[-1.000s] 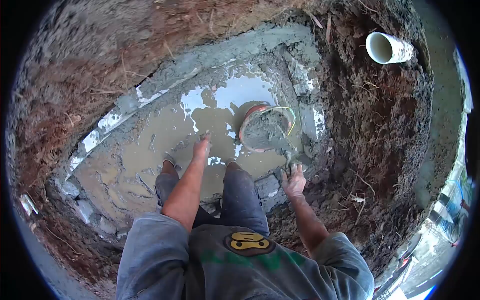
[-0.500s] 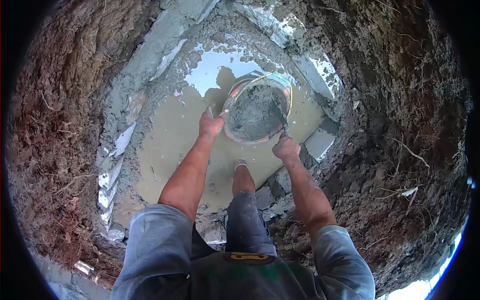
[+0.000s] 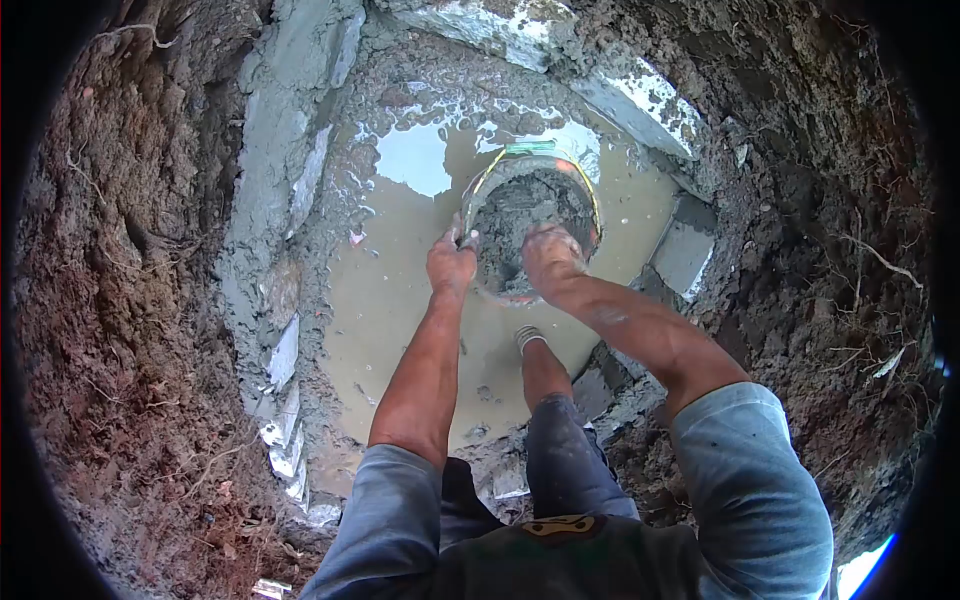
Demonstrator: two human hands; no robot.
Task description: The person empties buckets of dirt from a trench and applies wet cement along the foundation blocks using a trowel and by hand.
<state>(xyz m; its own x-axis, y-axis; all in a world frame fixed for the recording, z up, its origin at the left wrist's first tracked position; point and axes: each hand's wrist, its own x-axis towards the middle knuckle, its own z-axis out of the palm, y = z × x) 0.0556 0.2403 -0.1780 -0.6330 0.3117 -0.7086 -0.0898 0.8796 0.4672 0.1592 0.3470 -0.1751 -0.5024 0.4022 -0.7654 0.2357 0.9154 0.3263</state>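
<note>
A round bucket [image 3: 515, 299] with an orange-tinged rim and a yellow-green cord handle stands in muddy water. Thick grey wet mortar [image 3: 525, 200] fills much of it. My left hand [image 3: 453, 262] is closed on the bucket's left rim, thumb towards the inside. Over the near right part of the bucket, my right hand [image 3: 552, 255] is closed on a trowel, whose blade is mostly hidden by the hand and the mortar.
Brown water [image 3: 400, 330] covers the pit floor around my leg [image 3: 545, 370]. Mortar-smeared stone blocks [image 3: 640, 105] line the edges, with a grey block [image 3: 685, 250] at the right. Steep earth walls [image 3: 820, 260] with roots surround the pit.
My right hand has moved from the bucket's lower right edge inward over the mortar, taking the trowel along. My left hand stays at the left rim. The whole view has shifted somewhat.
</note>
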